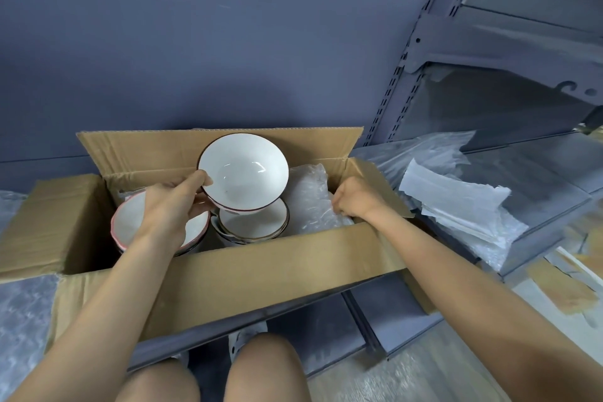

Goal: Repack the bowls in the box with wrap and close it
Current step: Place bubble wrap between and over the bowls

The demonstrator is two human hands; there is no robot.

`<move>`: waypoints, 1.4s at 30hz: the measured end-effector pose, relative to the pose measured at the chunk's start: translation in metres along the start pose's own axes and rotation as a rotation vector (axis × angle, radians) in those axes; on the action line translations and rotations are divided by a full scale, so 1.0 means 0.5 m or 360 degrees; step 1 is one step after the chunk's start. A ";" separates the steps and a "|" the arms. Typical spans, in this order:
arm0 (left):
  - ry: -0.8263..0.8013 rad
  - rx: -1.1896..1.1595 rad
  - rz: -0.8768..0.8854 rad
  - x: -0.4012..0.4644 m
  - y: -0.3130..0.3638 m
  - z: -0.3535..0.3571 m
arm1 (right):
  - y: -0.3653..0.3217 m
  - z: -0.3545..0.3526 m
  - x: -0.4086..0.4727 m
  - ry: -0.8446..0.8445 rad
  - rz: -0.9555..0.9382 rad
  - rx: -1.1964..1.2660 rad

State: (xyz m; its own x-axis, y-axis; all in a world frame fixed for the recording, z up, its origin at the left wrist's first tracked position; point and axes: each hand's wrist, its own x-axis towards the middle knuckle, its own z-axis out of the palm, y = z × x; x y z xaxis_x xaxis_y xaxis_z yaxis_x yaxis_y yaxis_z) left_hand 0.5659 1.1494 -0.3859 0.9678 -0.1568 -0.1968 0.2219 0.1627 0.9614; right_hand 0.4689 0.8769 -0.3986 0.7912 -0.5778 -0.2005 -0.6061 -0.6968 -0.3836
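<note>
An open cardboard box (pixel 261 268) stands on a low grey shelf with all its flaps spread. My left hand (pixel 169 209) grips the rim of a white bowl with a dark edge (pixel 244 173), held tilted above the box. Below it sits a stack of white bowls with dark rims (pixel 254 225). A pink-rimmed bowl stack (pixel 130 222) fills the box's left side, partly under my hand. My right hand (pixel 355 199) is closed on the bubble wrap (pixel 310 196) that fills the box's right end.
More bubble wrap and white foam sheets (pixel 456 206) lie on the grey shelf (pixel 554 173) to the right. Brown paper scraps (pixel 561 290) lie on the floor at the right. Clear wrap (pixel 23 320) lies at the left. My knees (pixel 261 369) are below the box.
</note>
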 end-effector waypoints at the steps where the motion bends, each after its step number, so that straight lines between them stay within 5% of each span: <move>1: 0.0004 -0.0003 -0.0001 -0.001 0.000 0.005 | 0.002 -0.010 -0.009 0.0032 -0.0059 0.0018; 6: -0.0027 -0.0071 -0.0038 -0.021 -0.005 0.054 | 0.029 -0.076 -0.067 0.0338 -0.0351 0.0234; 14: -0.0124 -0.0066 -0.0069 -0.047 -0.020 0.131 | 0.226 -0.157 -0.086 0.0725 -0.0105 0.0288; 23: -0.0142 -0.0099 -0.0100 -0.051 -0.034 0.192 | 0.398 -0.160 -0.053 0.0584 0.0281 0.0094; 30: -0.0200 -0.0192 -0.0149 -0.034 -0.040 0.195 | 0.438 -0.127 -0.016 0.0332 0.0257 -0.0095; 42: -0.0226 -0.0122 -0.0123 -0.025 -0.048 0.193 | 0.445 -0.131 -0.031 0.0629 0.0168 -0.0066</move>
State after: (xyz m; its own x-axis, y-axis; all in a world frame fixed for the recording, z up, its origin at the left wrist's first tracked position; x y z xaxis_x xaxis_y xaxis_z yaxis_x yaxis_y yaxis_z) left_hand 0.5370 1.0535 -0.3877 0.9223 -0.3069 -0.2350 0.3084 0.2177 0.9260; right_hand 0.3165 0.7028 -0.4218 0.6368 -0.7603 0.1281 -0.6915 -0.6366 -0.3413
